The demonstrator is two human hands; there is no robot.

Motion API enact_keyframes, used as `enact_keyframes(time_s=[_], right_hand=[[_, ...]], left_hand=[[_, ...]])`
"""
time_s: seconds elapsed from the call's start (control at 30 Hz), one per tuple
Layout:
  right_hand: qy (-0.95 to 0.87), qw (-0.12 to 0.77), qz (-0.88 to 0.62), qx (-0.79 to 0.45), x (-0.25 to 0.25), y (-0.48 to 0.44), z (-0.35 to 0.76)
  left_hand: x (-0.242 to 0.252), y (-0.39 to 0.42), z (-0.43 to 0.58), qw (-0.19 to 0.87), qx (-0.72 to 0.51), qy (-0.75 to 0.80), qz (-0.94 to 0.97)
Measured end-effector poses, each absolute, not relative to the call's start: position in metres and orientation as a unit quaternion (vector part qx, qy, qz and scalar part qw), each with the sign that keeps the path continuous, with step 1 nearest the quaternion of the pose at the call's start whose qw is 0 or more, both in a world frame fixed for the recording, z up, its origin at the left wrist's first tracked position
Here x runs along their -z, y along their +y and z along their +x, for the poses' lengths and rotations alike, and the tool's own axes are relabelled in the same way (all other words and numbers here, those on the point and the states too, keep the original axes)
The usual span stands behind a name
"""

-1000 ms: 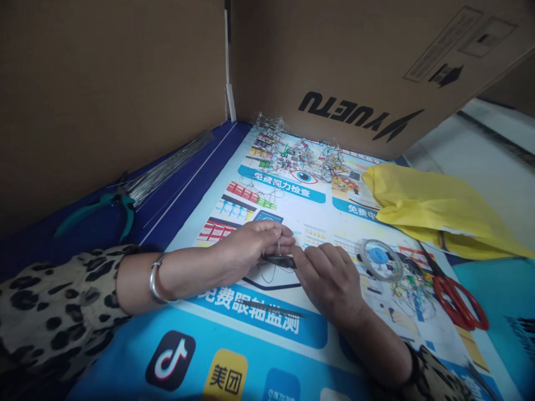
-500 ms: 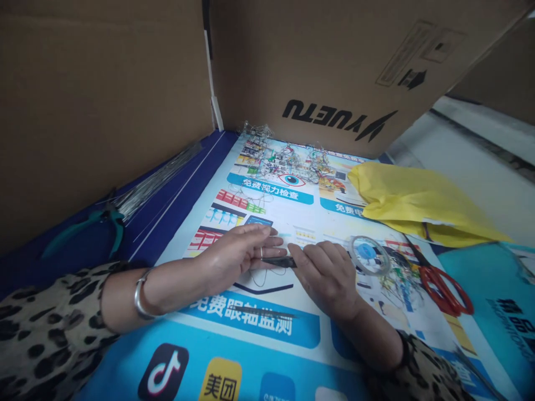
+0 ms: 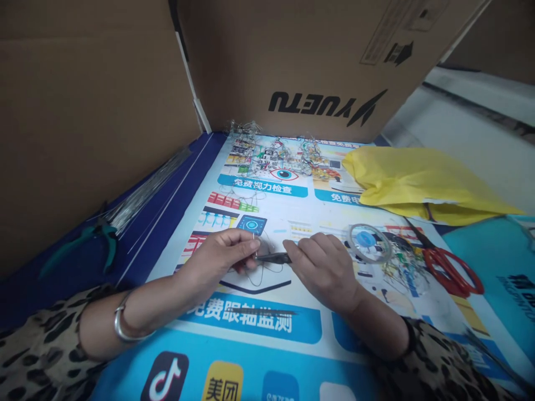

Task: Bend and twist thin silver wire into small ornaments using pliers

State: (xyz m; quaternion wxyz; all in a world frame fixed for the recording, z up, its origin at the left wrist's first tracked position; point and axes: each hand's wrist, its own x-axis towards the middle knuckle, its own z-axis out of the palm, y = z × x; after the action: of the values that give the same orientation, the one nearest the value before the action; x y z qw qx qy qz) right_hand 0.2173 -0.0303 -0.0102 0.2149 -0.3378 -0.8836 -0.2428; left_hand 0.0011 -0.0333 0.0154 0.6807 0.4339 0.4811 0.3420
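My right hand (image 3: 324, 267) is wrapped round needle-nose pliers (image 3: 273, 258), whose dark slim jaws point left; the handles are hidden in my fist. Facing it, my left hand (image 3: 221, 253) is closed in a pinch, thumb against forefinger, on a thin wire (image 3: 262, 278). That wire bends into a loose loop under the plier jaws, close to the left fingertips. The tips of the jaws meet the wire there, though the exact contact is too small to make out. A slim dark pointed strip (image 3: 263, 312) lies on the printed sheet below both hands.
Tangled wire pieces with coloured bits (image 3: 288, 153) lie at the back by the cardboard box (image 3: 326, 67). Teal-handled pliers (image 3: 83, 245) and straight wires (image 3: 146, 184) are at left. A clear spool (image 3: 370, 243), red scissors (image 3: 451, 270) and yellow bag (image 3: 422, 178) sit right.
My left fingers, spread out before, have closed into a pinch on the wire. The pliers remain in my right hand, and the view has shifted slightly.
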Motion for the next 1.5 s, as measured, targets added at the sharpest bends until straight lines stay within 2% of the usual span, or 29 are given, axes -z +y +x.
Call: enact_keyframes(time_s=[0.43,1.07,1.27,1.5], right_hand=[[-0.897,0.180,-0.356,0.192,0.011,-0.032,0.212],[-0.896,0.175,-0.353,0.205,0.010,-0.034,0.210],[-0.895,0.189,-0.364,0.176,0.010,-0.035,0.208],[-0.897,0.150,-0.402,0.110,0.013,-0.041,0.206]], left_hand=[[-0.016,-0.030,0.001,0.642,-0.355,0.490,0.471],[-0.013,-0.028,0.000,0.638,-0.336,0.484,0.496],[-0.011,-0.028,-0.001,0.625,-0.342,0.482,0.510],[-0.009,-0.026,-0.004,0.597,-0.329,0.480,0.552]])
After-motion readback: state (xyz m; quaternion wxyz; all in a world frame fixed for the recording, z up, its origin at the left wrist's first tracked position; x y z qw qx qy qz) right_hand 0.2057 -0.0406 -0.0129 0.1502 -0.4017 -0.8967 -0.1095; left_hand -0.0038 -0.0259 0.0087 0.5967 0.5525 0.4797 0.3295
